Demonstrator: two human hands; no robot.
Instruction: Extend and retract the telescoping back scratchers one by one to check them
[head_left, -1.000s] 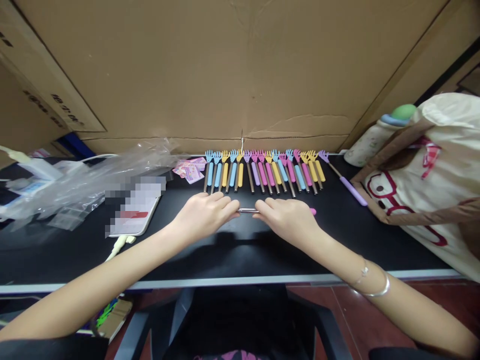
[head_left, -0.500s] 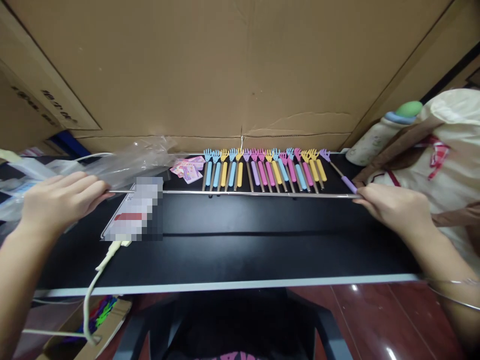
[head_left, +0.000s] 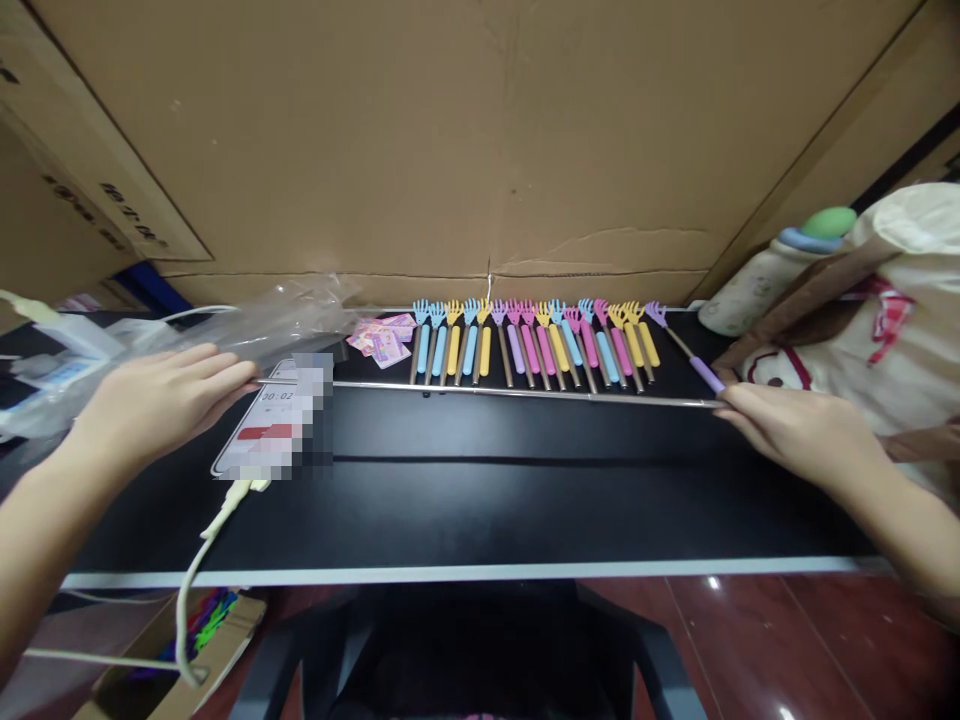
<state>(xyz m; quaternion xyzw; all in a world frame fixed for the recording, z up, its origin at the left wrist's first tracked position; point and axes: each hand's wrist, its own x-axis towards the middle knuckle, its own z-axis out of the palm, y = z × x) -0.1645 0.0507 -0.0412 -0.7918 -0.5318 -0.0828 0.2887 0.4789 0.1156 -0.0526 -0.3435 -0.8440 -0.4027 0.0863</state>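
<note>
A thin metal telescopic rod, apparently of a back scratcher, stretches level across the desk between my two hands. My left hand is closed on its left end, above clear plastic wrapping and beside a phone. At the right end, my right hand pinches the rod. Both ends are hidden in my fingers. A purple back scratcher lies slanted just behind my right hand. Behind the rod runs a row of several back scratchers with blue, yellow, pink and purple claws and handles.
Pink printed cards lie left of the row. Clear plastic bags cover the left back. A cable hangs from the phone over the desk edge. A bottle and a cream bag stand right; cardboard rises behind.
My left hand has come rightward and the visible rod between my hands is a little shorter. My right hand still grips its end. The camera view has shifted slightly.
</note>
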